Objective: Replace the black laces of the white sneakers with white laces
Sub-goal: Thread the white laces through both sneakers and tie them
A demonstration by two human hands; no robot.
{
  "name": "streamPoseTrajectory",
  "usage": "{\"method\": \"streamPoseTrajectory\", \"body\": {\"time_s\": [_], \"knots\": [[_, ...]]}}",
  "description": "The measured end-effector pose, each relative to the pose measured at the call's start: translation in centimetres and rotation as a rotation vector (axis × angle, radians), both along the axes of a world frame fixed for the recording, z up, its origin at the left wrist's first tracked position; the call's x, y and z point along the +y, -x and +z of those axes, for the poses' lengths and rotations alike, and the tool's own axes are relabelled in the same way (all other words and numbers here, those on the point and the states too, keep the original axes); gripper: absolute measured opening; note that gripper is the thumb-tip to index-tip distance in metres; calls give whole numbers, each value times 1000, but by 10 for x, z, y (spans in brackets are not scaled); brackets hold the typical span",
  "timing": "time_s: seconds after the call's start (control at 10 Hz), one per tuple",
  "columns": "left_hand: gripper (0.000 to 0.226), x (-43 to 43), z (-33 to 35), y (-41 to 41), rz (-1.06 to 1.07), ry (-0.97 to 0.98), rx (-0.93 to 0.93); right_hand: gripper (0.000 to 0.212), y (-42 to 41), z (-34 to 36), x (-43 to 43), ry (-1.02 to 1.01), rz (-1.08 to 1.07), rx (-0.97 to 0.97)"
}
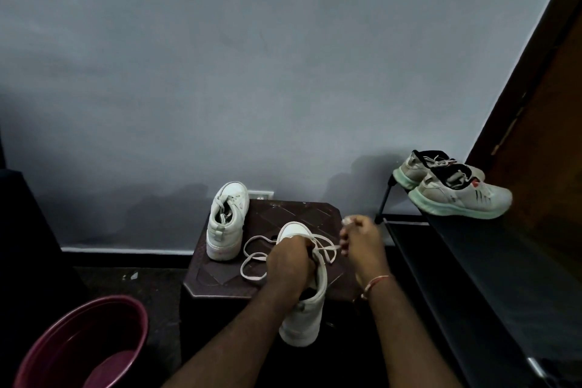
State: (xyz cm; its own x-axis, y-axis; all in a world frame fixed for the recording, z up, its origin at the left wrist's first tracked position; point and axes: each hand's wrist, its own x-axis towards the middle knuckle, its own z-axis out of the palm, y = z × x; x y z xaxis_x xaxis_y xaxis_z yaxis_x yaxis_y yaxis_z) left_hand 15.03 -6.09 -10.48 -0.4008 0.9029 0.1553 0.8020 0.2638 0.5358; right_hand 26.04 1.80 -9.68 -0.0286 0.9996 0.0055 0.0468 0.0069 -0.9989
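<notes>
A white sneaker (304, 318) lies on the dark stool (296, 211) with its heel toward me and hanging over the front edge. My left hand (289, 264) grips the sneaker's upper around the eyelets. A white lace (252, 257) runs through the sneaker and loops loosely on the stool to the left. My right hand (362, 239) pinches the lace's other end and holds it up to the right of the shoe. A second white sneaker (225, 224) with a white lace stands at the stool's back left.
A maroon plastic tub (78, 343) sits on the floor at the lower left. A black shoe rack (472, 261) stands to the right, with a pair of grey sports shoes (453, 189) on top. A grey wall is behind the stool.
</notes>
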Motion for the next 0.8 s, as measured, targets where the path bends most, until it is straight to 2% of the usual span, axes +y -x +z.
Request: {"method": "streamPoseTrajectory", "body": {"time_s": [0.1,0.2,0.3,0.4,0.5,0.6,0.7,0.8], "knots": [[32,3,1,-1,-11,19,8,11,1,-13,-12,-134,307,-627],[30,3,2,-1,-11,35,-7,21,1,-7,-20,-254,411,-1099],[27,1,2,0,-6,33,-20,21,5,4,-20,-274,451,-1269],[28,1,-1,1,-6,27,-13,17,4,2,-19,-306,427,-1296],[30,3,-3,2,-4,16,1,27,-3,8,-19,-206,408,-540],[31,5,-6,2,8,12,18,33,-14,22,-21,151,280,741],[31,5,-6,2,7,-1,24,17,-12,19,-14,-6,155,441],[29,6,-7,4,1,10,2,13,-1,-9,-8,-360,295,-626]]}}
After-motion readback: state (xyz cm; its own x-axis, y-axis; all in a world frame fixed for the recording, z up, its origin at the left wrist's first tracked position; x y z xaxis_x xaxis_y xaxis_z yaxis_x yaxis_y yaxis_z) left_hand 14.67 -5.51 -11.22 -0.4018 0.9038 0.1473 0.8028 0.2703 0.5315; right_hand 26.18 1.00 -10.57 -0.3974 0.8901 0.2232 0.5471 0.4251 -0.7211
